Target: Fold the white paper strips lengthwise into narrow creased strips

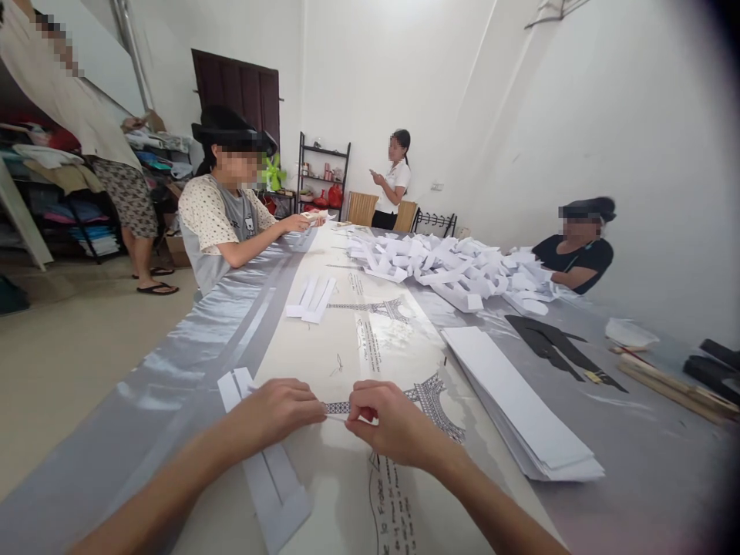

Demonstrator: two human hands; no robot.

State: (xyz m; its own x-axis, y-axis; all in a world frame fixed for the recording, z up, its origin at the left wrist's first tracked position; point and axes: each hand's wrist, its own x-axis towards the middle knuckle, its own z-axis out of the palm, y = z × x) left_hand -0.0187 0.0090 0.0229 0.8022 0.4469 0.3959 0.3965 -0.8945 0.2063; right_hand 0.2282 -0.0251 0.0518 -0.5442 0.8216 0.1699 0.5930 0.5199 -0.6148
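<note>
My left hand [280,408] and my right hand [387,424] are close together over the printed table covering [324,478]. Fingers are pinched on both hands, and a thin pale line seems to run between the fingertips, too small to name. Under my left wrist lies a folded white paper piece [280,497] with a long slit down its middle, partly hidden by the forearm. To the right of my right hand rests a stack of long white paper sheets [514,401]. Farther up the covering sit smaller folded paper pieces [312,297].
A large heap of white paper pieces [456,266] covers the far right of the table. Dark flat cut shapes [558,347] and wooden sticks [671,381] lie at right. One person sits left [213,223], another right [572,250]; two others stand farther back.
</note>
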